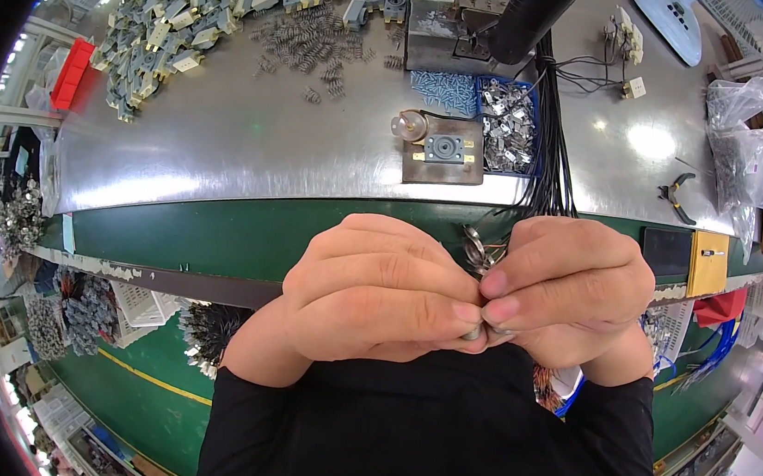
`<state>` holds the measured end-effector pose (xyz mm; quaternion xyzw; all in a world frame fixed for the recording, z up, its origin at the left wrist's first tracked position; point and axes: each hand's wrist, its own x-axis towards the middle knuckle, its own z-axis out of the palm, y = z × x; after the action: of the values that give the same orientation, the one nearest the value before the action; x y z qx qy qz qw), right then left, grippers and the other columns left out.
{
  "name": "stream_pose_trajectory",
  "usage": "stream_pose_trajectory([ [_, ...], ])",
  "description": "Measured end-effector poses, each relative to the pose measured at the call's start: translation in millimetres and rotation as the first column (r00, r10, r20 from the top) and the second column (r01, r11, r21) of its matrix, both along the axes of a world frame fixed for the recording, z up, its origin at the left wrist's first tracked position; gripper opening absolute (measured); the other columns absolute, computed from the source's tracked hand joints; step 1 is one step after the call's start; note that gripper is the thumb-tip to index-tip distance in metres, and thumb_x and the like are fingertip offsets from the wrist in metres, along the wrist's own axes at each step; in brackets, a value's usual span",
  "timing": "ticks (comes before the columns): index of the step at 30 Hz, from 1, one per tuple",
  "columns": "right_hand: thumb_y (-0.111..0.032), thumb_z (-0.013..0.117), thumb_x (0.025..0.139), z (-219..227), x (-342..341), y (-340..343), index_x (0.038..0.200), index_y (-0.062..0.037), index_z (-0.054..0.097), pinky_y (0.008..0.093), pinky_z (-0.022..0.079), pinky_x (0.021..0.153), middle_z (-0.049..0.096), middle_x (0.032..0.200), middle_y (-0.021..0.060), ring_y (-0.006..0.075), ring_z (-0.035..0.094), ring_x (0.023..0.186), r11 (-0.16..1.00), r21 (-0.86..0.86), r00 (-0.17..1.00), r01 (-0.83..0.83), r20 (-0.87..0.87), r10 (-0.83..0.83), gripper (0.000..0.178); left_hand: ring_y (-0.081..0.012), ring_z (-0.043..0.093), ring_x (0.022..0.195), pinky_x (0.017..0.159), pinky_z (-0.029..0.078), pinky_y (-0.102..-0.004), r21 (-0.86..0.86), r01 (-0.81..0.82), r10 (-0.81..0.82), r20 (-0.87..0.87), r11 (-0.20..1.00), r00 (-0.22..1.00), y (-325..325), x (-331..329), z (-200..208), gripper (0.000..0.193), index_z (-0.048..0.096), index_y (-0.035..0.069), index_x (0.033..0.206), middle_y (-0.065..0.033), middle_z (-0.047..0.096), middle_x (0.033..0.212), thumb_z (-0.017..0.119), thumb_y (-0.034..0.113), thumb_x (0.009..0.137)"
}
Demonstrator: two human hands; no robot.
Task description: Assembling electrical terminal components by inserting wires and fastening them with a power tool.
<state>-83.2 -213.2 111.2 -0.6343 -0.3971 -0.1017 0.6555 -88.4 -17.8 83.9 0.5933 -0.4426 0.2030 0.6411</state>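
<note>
Close in front of my chest, my left hand (380,294) and my right hand (571,290) meet, both closed in a pinch with thumbs and fingertips touching. A small shiny metal piece with curved, coil-like parts (476,248) sticks up between them beside the right fingers. More silvery metal shows under the fingertips, but its shape is mostly hidden. Beyond the hands, a metal fixture block (414,169) carries a grey square part with a round centre (445,149). A clear round knob (408,126) stands at its corner.
Grey-and-cream switch-like housings (172,16) and loose springs (314,38) cover the back left. Blue screws (443,91) and a blue bin of metal clips (532,166) sit behind the fixture. Black cables (553,154) hang over the edge. Pliers (680,197) lie right.
</note>
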Motion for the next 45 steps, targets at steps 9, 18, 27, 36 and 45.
stream_pose_trajectory([
  [9,0.0,0.086,0.07,0,1,0,0.092,-0.0001,0.077,0.0264,0.058,0.06,0.071,0.088,0.0135,0.0191,0.071,0.072,1.0,0.007,1.0,-0.02,-0.008,0.02,0.023,-0.0259,0.071,0.07,0.062,0.06,-0.0366,0.005,-0.009,0.009,-0.013,1.0,1.0,2,-2,-1,0.027,0.063,0.001,0.098,-0.013,0.069,0.086,0.081,0.007,0.08],
  [18,0.0,0.085,0.07,0,2,1,0.092,0.0006,0.077,0.0264,0.058,0.059,0.072,0.087,0.0138,0.0192,0.071,0.071,0.999,0.008,0.999,-0.031,0.015,0.031,0.023,-0.0259,0.07,0.069,0.06,0.06,-0.0366,-0.01,0.006,-0.006,0.002,1.0,1.0,2,0,-2,0.028,0.062,0.0,0.099,-0.013,0.068,0.085,0.081,0.006,0.079],
  [27,0.001,0.085,0.069,5,3,0,0.092,0.0006,0.077,0.0262,0.056,0.056,0.071,0.086,0.013,0.0185,0.07,0.068,0.999,-0.019,0.999,-0.041,0.006,0.041,0.024,-0.0253,0.071,0.068,0.06,0.06,-0.0356,0.018,0.011,-0.012,0.049,1.0,0.999,4,3,1,0.03,0.061,0.0,0.098,-0.0138,0.069,0.084,0.082,0.007,0.079],
  [36,-0.006,0.085,0.075,5,7,-5,0.087,-0.0018,0.077,0.0272,0.041,0.047,0.072,0.089,0.0132,0.0162,0.06,0.055,0.996,-0.091,0.997,0.0,0.078,0.008,0.015,-0.0245,0.07,0.067,0.059,0.06,-0.0356,-0.015,0.042,-0.041,0.045,0.999,0.998,1,8,-3,0.028,0.062,-0.002,0.099,-0.0142,0.069,0.083,0.081,0.004,0.079],
  [45,-0.004,0.085,0.071,4,11,-8,0.09,0.0009,0.076,0.0282,0.054,0.06,0.072,0.09,0.0164,0.0208,0.069,0.072,0.992,-0.124,1.0,-0.017,-0.022,0.015,0.021,-0.0219,0.072,0.07,0.064,0.059,-0.0302,-0.101,-0.055,0.043,-0.116,0.993,0.992,-6,0,-15,0.024,0.069,-0.001,0.097,-0.0108,0.073,0.082,0.083,0.005,0.078],
])
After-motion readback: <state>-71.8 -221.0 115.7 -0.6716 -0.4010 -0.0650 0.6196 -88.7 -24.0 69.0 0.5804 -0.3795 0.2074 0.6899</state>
